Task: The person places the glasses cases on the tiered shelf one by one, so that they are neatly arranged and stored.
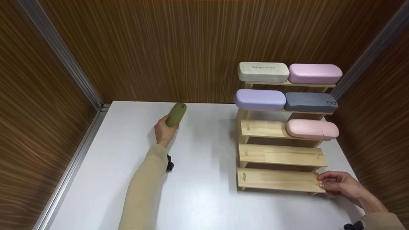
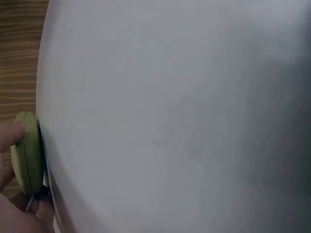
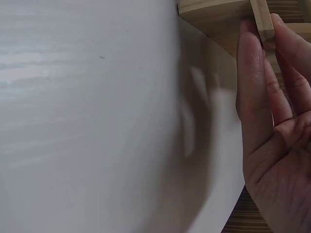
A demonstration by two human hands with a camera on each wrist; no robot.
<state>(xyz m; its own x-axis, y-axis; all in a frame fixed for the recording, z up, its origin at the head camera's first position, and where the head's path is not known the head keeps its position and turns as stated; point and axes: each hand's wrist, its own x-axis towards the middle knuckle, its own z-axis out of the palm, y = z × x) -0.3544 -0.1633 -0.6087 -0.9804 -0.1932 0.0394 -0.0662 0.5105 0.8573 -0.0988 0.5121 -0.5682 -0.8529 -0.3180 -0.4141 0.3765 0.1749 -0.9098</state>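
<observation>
My left hand (image 1: 165, 131) grips a green glasses case (image 1: 176, 114) over the back left of the white table. A small dark glasses mark shows at the case's far end. In the left wrist view the green case (image 2: 28, 155) is held on edge, thumb and fingers on opposite sides. At the right, my right hand (image 1: 346, 185) pinches the right end of the lowest board of a stepped wooden rack (image 1: 274, 179). The right wrist view shows fingers on both sides of that board's edge (image 3: 264, 22).
On the rack's upper steps sit a cream case (image 1: 263, 72), a pink-lilac case (image 1: 314, 73), a lavender case (image 1: 260, 99), a grey-blue case (image 1: 308, 101) and a light pink case (image 1: 312, 128). Wood-grain panels (image 1: 179, 48) wall in the white table (image 1: 198, 198).
</observation>
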